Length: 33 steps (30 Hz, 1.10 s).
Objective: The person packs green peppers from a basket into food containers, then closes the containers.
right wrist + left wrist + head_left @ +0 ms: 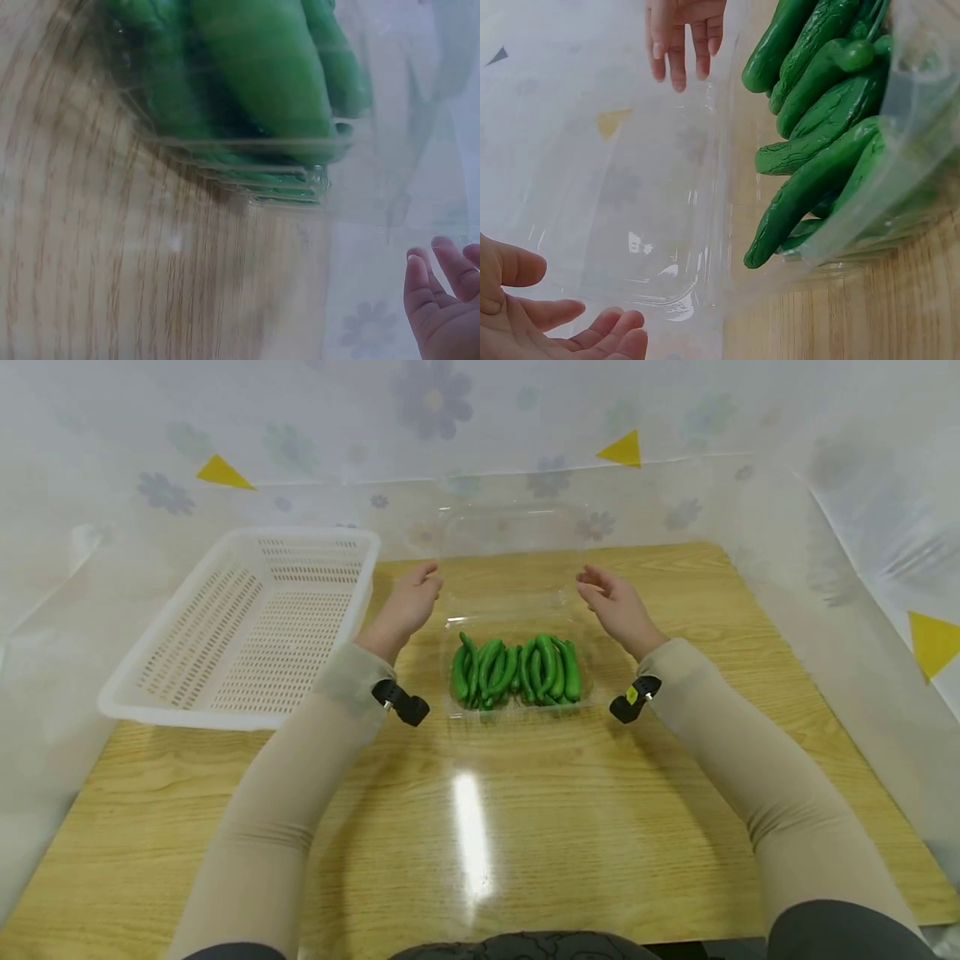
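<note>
Green chili peppers [487, 672] lie side by side in a clear plastic clamshell box [452, 708] at mid-table. Its transparent lid [517, 527] stands raised behind, toward the back wall. My left hand [411, 602] is just left of the lid's lower part, fingers loosely bent and holding nothing. On the opposite side, my right hand [617, 610] also holds nothing, its fingers spread with a slight bend. The left wrist view has both hands on either side of the lid, beside wrinkled peppers [802, 191]. In the right wrist view, the right hand's fingers [418, 289] appear beyond the box.
A white slotted plastic basket [217, 720] sits at the left of the wooden table [585, 835], near my left forearm. Flower-patterned sheeting [495, 410] with yellow triangles hangs at the back and sides. A black wrist camera [405, 703] projects inward from my left sleeve.
</note>
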Available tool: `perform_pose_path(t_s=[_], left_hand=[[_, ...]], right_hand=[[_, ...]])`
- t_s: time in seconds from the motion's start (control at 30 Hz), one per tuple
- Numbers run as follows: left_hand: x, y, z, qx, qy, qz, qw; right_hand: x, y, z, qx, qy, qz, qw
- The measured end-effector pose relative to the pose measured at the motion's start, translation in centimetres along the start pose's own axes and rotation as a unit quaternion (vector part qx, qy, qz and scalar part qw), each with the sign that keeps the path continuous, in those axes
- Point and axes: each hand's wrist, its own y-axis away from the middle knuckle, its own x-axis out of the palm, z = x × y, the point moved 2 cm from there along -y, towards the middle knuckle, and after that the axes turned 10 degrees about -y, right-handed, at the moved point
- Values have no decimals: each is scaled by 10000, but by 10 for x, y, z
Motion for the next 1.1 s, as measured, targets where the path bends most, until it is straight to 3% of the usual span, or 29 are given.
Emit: perform_pose_path(t_s=[0.37,0.5,0.6,0.7,0.83,1.1], left_hand=[[0,11,0,329,-184,-190,9991],[1,15,1,314,621,-285,9972],[3,18,4,326,1339,-487,9893],[6,19,8,290,1727,-648,9824],[9,21,16,212,1971,-691,9777],[14,25,23,270,1884,-756,9788]], right_hand=[[-2,5,2,-123,-172,9,9998],[-3,6,1,-95,-514,11,9986],[-3,7,0,-135,-887,4,9960],[-4,9,-1,-192,-1237,72,9921],[-3,12,-4,-224,-1435,203,9892],[-4,17,-4,-322,-1394,365,9890]])
